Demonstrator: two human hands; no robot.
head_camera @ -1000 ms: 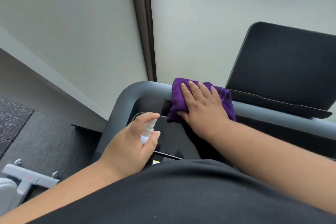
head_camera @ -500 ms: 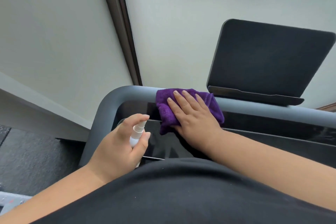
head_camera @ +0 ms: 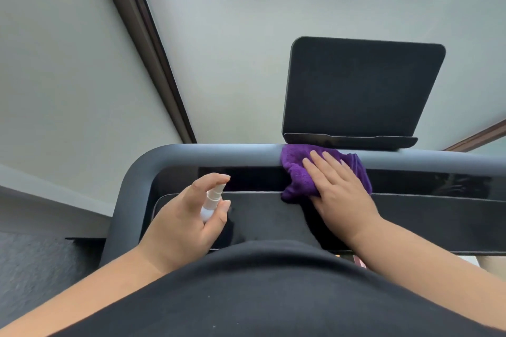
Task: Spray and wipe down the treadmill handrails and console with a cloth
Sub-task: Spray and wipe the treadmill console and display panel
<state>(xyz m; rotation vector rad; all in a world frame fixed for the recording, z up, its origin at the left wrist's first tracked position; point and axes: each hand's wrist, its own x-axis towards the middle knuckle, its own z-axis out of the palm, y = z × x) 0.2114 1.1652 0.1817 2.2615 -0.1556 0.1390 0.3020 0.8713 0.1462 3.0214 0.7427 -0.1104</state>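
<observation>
A grey handrail (head_camera: 208,154) curves round the front of the treadmill's glossy black console (head_camera: 262,216). My right hand (head_camera: 338,194) lies flat with straight fingers on a purple cloth (head_camera: 297,172), pressing it against the handrail and the console's upper edge, just below the tablet holder. My left hand (head_camera: 186,216) grips a small white spray bottle (head_camera: 210,201) over the left part of the console, index finger resting over the nozzle top.
A dark tablet holder (head_camera: 361,87) stands upright behind the handrail. Pale walls meet at a dark vertical strip (head_camera: 153,44). Dark speckled floor (head_camera: 32,268) lies at the lower left. My black shirt (head_camera: 246,295) fills the bottom of the view.
My right hand has slid the purple cloth to the right along the handrail, from near the left corner to under the tablet holder. My left hand keeps holding the bottle.
</observation>
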